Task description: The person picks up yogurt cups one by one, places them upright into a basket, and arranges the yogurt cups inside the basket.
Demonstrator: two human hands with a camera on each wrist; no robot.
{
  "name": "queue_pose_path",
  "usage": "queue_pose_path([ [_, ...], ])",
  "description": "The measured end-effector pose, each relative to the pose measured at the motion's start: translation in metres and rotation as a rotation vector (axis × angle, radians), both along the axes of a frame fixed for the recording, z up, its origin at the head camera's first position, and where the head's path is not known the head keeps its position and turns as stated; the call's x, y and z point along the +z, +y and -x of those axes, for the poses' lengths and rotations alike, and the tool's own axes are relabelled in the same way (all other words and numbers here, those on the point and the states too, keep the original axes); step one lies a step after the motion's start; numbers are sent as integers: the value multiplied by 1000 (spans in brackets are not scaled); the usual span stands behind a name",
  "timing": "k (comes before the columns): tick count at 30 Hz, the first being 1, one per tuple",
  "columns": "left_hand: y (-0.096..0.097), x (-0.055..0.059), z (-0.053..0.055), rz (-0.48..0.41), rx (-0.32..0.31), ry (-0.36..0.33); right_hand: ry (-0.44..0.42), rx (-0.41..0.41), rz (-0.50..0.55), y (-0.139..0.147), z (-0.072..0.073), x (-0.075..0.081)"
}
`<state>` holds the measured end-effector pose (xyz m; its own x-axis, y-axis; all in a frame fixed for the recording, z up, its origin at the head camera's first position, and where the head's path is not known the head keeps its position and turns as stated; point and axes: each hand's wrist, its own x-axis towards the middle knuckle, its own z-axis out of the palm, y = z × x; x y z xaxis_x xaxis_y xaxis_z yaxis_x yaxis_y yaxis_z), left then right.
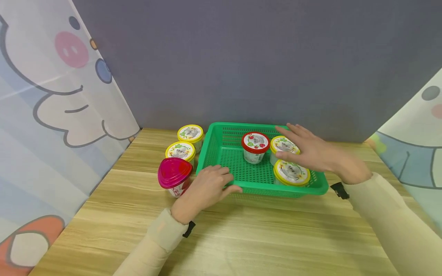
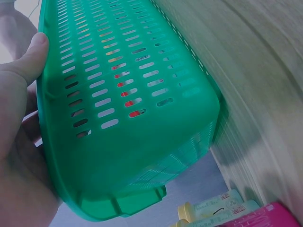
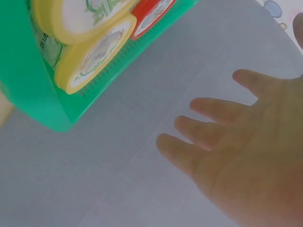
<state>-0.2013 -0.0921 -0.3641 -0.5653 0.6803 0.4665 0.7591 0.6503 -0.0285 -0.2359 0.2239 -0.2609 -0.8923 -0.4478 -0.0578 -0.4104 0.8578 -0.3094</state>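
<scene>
At the front left corner of a green plastic basket (image 1: 262,186), my left hand (image 1: 208,187) grips the rim. The left wrist view shows the thumb outside the basket wall (image 2: 170,132) and the fingers behind the rim. Inside stand a red-lidded cup (image 1: 254,142) and two yellow-lidded cups, the nearer one (image 1: 292,172) at the front right and the other (image 1: 284,144) behind it. My right hand (image 1: 310,151) hovers over the basket's right end, fingers spread and holding nothing; it partly covers the rear yellow-lidded cup.
Left of the basket stand a cup with a pink lid (image 1: 175,171) and two yellow-lidded cups, one in front (image 1: 180,150) and one farther back (image 1: 190,132). A grey panel (image 1: 221,69) closes off the back of the wooden table (image 1: 241,237). Cartoon-printed sheets flank both sides.
</scene>
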Motion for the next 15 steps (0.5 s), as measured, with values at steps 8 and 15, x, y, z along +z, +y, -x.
queue_pose_path([
  [8,0,0,0,-4,-5,2,95,28,24,5,-25,-8],
  [15,-1,1,-1,-7,-7,10,130,6,78,7,-45,-20],
])
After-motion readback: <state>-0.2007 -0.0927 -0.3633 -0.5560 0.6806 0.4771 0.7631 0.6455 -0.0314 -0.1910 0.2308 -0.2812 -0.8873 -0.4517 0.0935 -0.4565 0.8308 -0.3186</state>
